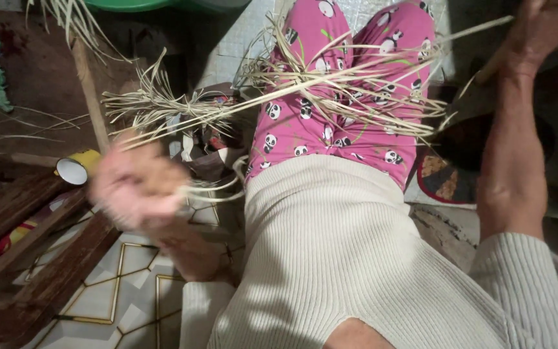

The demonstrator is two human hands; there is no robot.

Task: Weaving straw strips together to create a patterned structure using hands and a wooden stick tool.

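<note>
Two hands work one long bundle of pale dry straw-like fibre strips [330, 90], and the only view is the head camera looking down the person's lap.

From this view, the left hand [138, 184] sits low and to the left, blurred by motion, fist curled around what looks like the near end of a thin fibre strand [217, 187] that loops from the fist toward the cream ribbed sweater [330, 245]. How tightly the fingers clamp cannot be told through the blur, but they look closed on the strand.

The right hand [544, 26] is raised at the upper right corner, partly cut by the frame edge, fingers folded on the far end of a long flat strip [479, 31] that runs down and leftward into the bundle. That strip's long axis goes from upper right to middle left, across both thighs in the pink panda-print trousers [350, 129].

The bundle therefore lies between the two grips: up and right of the left fist, down and left of the right hand. A knotted tuft of loose fibre ends [156, 106] fans out nearer the left hand.

A yellow enamel cup [77, 168] lies on its side left of the fist, beside dark wooden planks [27, 220] over the patterned tile floor [117, 284].
</note>
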